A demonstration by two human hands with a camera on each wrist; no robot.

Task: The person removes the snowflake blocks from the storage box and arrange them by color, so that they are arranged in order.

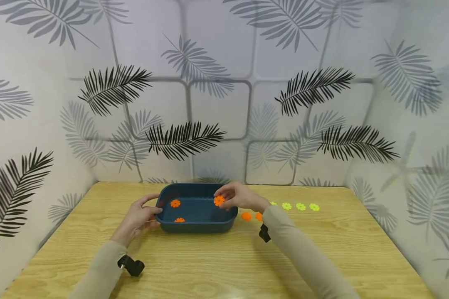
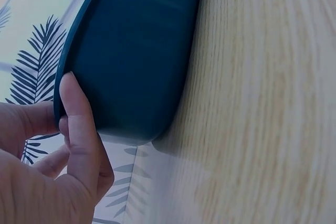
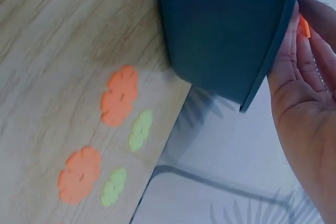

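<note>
A dark blue oblong basin (image 1: 198, 227) stands on the wooden table. At its left end my left hand (image 1: 140, 218) grips the rim between thumb and fingers, as the left wrist view shows on the basin wall (image 2: 131, 51). My right hand (image 1: 241, 196) pinches an orange notched disc (image 1: 219, 201) over the basin's right part; in the right wrist view only a sliver of that disc (image 3: 304, 26) shows. Inside the basin are two more orange discs, one at the back left (image 1: 175, 203) and one partly hidden by the front wall (image 1: 179, 220).
Right of the basin, orange discs (image 1: 246, 216) lie on the table, partly covered by my right sleeve. Behind them runs a row of several yellow-green discs (image 1: 300, 206). A leaf-patterned wall (image 1: 217, 108) borders the table's back edge.
</note>
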